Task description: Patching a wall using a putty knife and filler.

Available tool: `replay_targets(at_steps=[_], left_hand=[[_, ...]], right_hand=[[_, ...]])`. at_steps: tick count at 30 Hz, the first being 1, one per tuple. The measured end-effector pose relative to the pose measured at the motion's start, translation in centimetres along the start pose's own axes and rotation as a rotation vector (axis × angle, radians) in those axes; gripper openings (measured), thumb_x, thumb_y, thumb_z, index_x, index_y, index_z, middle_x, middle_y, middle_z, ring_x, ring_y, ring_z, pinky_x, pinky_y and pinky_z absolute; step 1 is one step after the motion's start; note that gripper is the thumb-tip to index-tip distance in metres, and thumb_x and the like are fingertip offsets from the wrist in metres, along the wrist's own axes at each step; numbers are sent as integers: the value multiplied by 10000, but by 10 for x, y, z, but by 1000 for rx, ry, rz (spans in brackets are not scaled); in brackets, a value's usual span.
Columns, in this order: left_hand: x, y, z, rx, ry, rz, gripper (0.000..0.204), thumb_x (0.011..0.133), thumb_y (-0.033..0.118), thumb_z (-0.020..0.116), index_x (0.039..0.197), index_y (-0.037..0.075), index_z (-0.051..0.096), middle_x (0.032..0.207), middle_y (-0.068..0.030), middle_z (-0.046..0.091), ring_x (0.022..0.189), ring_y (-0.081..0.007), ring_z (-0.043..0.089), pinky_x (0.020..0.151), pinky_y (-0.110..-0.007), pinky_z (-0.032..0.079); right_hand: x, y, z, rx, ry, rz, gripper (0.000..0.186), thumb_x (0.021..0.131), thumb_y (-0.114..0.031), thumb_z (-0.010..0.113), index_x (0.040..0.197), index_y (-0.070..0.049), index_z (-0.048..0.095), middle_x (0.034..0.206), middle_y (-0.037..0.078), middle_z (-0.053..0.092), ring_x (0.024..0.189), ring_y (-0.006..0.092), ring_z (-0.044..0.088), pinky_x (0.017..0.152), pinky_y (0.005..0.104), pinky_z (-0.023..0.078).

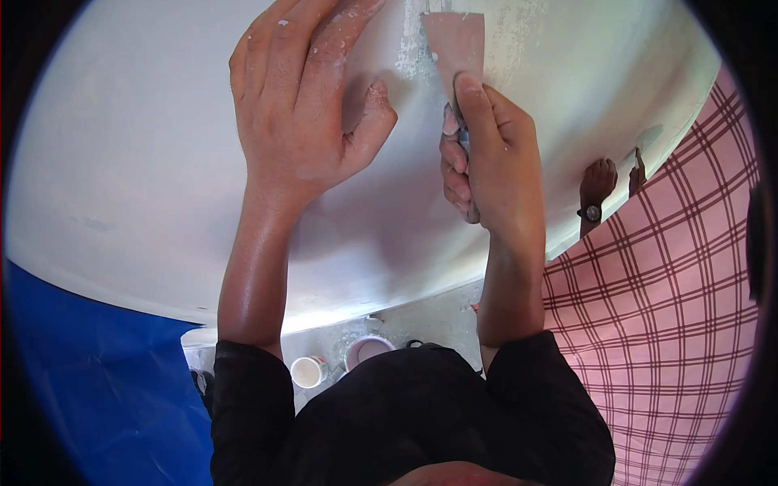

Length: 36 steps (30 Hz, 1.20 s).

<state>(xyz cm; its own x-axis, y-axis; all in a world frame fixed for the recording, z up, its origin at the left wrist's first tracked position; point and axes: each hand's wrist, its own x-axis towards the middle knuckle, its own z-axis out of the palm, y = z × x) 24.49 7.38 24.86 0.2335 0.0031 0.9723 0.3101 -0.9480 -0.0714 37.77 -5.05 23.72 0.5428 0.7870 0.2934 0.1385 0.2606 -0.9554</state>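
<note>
My left hand [296, 117] lies with its fingers stretched out and the thumb apart, at or against a large pale, smooth wall surface [146, 154]. Nothing is in it. A putty knife [458, 44] is gripped in my right hand [506, 150], the thumb along the base of its wide, pinkish-looking blade. The blade points up the wall, its end beside a rough, flaky white patch [412, 49]. Whether that edge touches the surface I cannot tell. Whitish residue specks both hands.
Below the wall, a small white tub [308, 372] and a pinkish bucket [369, 350] stand on the grey floor. Blue sheeting [97, 381] hangs at left, pink checked cloth [664, 308] at right. Beyond the cloth, another person's watch-wearing hand [598, 180] and second hand [638, 174] show.
</note>
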Motion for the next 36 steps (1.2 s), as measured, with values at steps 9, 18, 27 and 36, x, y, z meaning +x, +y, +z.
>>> replay_targets(at_steps=[9,18,27,36], left_hand=[[-2,-2,-7,-34,-10,-38,545,795,182,663,1305,-3,608,1344,-211,600,1309,-386,553,1087,-513,399],[-7,-11,-19,-29,0,-33,533,814,198,652,1303,-9,607,1342,-210,599,1311,-383,551,1086,-511,401],[-17,-20,-37,-26,39,-17,521,819,183,650,1300,-13,605,1332,-209,604,1299,-383,560,1081,-513,410],[-22,-30,-43,-66,43,-43,522,819,179,650,1303,-10,604,1332,-207,608,1295,-383,566,1085,-506,413]], right_hand=[[-3,-3,10,-5,8,11,480,1103,-440,474,827,-49,510,549,-6,447,374,88,412,350,277,319],[-8,-8,27,-15,24,-10,473,1100,-428,480,829,-42,511,535,-4,440,374,90,419,349,272,324],[-19,-13,47,-30,1,-32,471,1102,-416,477,826,-36,510,533,0,436,359,96,412,338,276,313],[-16,-10,59,-18,5,-35,474,1103,-410,471,815,-37,513,535,4,441,360,99,413,341,273,317]])
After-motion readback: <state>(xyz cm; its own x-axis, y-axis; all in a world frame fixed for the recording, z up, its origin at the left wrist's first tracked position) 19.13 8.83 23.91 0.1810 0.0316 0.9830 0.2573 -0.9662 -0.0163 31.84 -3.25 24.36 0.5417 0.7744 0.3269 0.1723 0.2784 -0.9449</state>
